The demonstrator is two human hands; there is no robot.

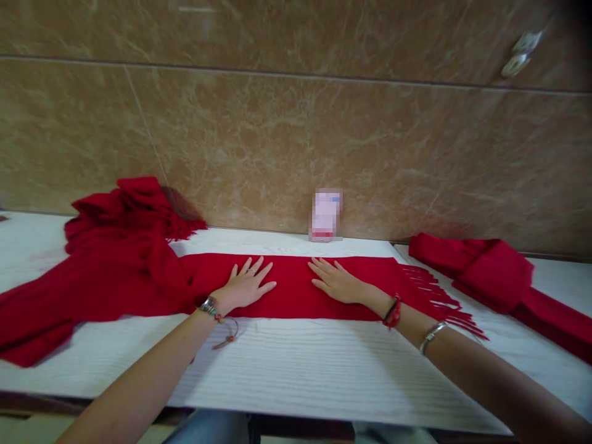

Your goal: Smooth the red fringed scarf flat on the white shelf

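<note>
A red scarf (291, 290) lies spread in a flat band across the white table, its fringe fanned out to the right. On its middle stretch rests my left hand (247, 283), palm down with fingers apart. My right hand (337, 280) lies flat on the same band, a short way to the right, fingers stretched out. Toward the left the red cloth turns rumpled and rises into a bunched heap (124, 216) with fringe showing near the wall. Whether heap and flat band are one piece I cannot tell.
A second red length of cloth, folded over itself (494, 271), lies on the right. Against the brown marbled tile wall (277, 148) leans a blurred pale phone-like object (325, 213). The white table (296, 364) ends in a front edge near my body. A white fitting (522, 52) is on the wall.
</note>
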